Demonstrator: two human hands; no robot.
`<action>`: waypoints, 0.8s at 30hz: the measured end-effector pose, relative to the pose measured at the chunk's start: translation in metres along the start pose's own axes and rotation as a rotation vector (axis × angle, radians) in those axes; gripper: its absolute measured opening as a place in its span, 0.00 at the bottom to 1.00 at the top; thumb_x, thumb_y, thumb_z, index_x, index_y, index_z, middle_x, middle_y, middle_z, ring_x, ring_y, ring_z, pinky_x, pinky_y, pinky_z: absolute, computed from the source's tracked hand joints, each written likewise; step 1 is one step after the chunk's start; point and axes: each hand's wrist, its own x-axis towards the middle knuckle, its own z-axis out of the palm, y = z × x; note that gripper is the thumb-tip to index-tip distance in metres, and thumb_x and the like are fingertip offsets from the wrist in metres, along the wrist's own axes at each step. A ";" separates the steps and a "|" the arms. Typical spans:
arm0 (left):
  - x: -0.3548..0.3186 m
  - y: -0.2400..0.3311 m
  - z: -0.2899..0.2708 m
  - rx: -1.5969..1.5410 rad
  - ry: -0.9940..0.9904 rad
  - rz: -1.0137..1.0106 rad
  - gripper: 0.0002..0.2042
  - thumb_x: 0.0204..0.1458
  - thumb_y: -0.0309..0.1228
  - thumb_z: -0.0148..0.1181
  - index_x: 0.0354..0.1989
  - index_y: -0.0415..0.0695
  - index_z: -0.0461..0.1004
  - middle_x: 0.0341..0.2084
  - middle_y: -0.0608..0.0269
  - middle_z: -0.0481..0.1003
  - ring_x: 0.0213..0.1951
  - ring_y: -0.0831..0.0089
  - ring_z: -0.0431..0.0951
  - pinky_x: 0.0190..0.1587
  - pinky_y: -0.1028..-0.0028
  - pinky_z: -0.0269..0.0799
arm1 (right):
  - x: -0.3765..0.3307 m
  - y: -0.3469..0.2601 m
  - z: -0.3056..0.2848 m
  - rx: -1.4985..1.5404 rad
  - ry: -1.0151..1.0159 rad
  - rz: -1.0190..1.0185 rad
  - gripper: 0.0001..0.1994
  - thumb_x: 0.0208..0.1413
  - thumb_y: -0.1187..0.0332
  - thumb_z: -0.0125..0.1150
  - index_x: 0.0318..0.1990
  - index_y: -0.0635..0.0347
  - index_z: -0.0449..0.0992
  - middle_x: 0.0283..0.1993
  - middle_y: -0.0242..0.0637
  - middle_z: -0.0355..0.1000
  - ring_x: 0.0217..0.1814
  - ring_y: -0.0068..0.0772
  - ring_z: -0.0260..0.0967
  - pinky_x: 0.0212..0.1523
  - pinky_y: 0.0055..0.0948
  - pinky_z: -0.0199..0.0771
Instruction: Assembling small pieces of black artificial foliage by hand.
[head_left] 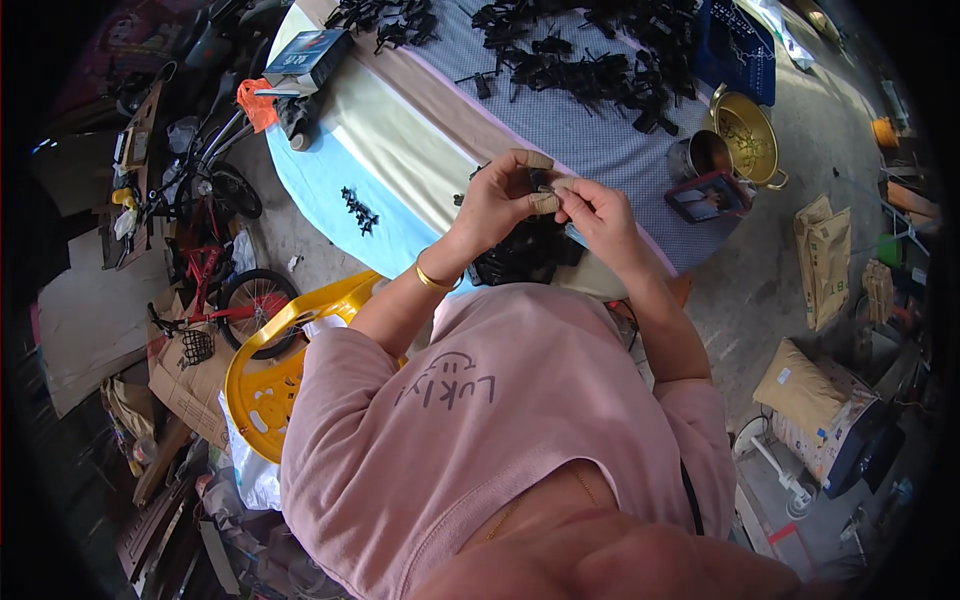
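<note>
Black plastic small part (pixel 541 186) sits pinched between my left hand (pixel 500 200) and right hand (pixel 598 212), fingers closed on it; I judge assembly midway, a scattered heap of black plastic pieces (pixel 590 60) remaining on the table (pixel 420 140).

home workshop | parts-strewn table (pixel 420 130) | sacks (pixel 822 262) | bicycle (pixel 215 290)

Two hands (pixel 545 205), perhaps dozens of black parts (pixel 590 60)
</note>
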 end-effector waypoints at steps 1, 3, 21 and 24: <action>-0.001 0.000 0.001 0.000 0.000 0.001 0.17 0.45 0.18 0.58 0.45 0.37 0.63 0.42 0.56 0.69 0.43 0.72 0.71 0.46 0.73 0.70 | 0.000 0.001 0.000 -0.010 0.006 -0.004 0.07 0.54 0.72 0.50 0.33 0.67 0.73 0.19 0.32 0.70 0.19 0.16 0.64 0.20 0.17 0.61; -0.005 -0.001 0.003 0.167 0.060 0.094 0.15 0.47 0.18 0.56 0.44 0.35 0.64 0.41 0.56 0.69 0.43 0.72 0.71 0.46 0.74 0.70 | 0.000 -0.006 0.000 -0.002 -0.003 0.024 0.07 0.54 0.72 0.50 0.32 0.67 0.73 0.19 0.31 0.70 0.18 0.16 0.62 0.19 0.17 0.59; -0.014 0.000 0.018 0.638 0.169 0.077 0.25 0.44 0.17 0.57 0.52 0.39 0.58 0.40 0.52 0.71 0.41 0.65 0.74 0.42 0.74 0.71 | -0.003 -0.004 0.003 0.035 0.098 0.064 0.10 0.49 0.65 0.60 0.30 0.65 0.72 0.21 0.30 0.68 0.21 0.15 0.62 0.23 0.16 0.62; -0.016 0.006 0.024 0.896 0.069 0.137 0.28 0.40 0.21 0.62 0.53 0.39 0.59 0.44 0.47 0.69 0.45 0.57 0.72 0.45 0.72 0.69 | -0.003 -0.003 0.003 -0.243 0.110 -0.117 0.08 0.44 0.77 0.61 0.34 0.67 0.73 0.26 0.31 0.69 0.22 0.16 0.61 0.24 0.16 0.63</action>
